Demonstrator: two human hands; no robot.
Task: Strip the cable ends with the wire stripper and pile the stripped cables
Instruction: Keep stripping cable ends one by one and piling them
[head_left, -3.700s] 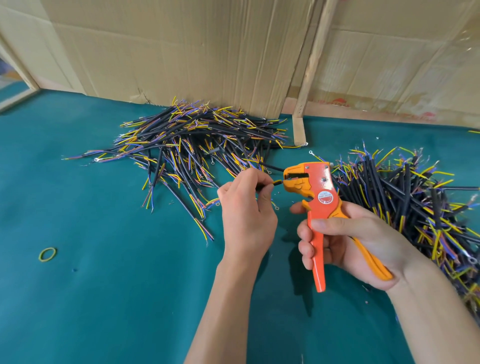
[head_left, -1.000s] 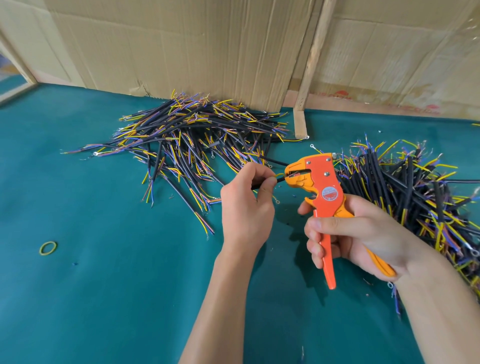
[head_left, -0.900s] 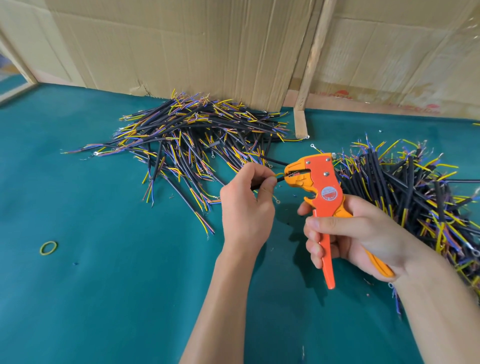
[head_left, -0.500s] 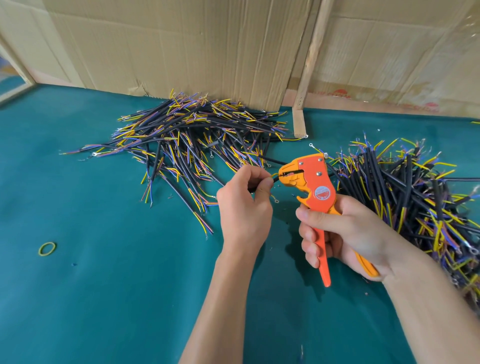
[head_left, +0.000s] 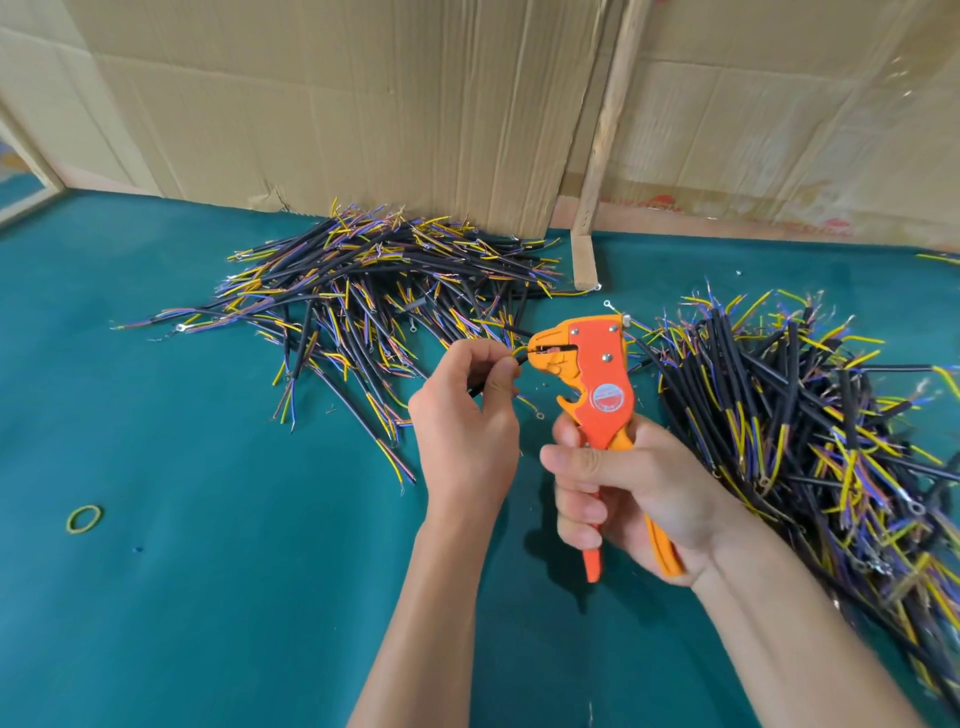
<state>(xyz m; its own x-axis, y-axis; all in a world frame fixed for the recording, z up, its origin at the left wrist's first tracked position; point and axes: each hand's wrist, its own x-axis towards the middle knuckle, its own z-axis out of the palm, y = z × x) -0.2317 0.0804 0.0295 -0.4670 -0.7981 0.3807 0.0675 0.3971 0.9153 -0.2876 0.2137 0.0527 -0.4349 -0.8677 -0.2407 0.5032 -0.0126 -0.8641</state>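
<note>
My right hand (head_left: 623, 493) grips the handles of an orange wire stripper (head_left: 592, 374), its jaws pointing left. My left hand (head_left: 467, 421) pinches a short black cable (head_left: 475, 388) and holds its yellow wire end in the stripper's jaws. A pile of black cables with yellow and purple wire ends (head_left: 374, 296) lies behind my left hand. A second, denser pile of cables (head_left: 810, 426) lies to the right of the stripper.
Everything lies on a teal mat (head_left: 208, 571). A yellow rubber band (head_left: 84, 518) lies at the left. Cardboard sheets (head_left: 337, 104) and a wooden strip (head_left: 597, 166) stand along the back edge. Small ring terminals and wire scraps lie near the piles.
My right hand has squeezed the stripper handles closer together and shifted the tool slightly left. My left hand keeps the cable end in the jaws.
</note>
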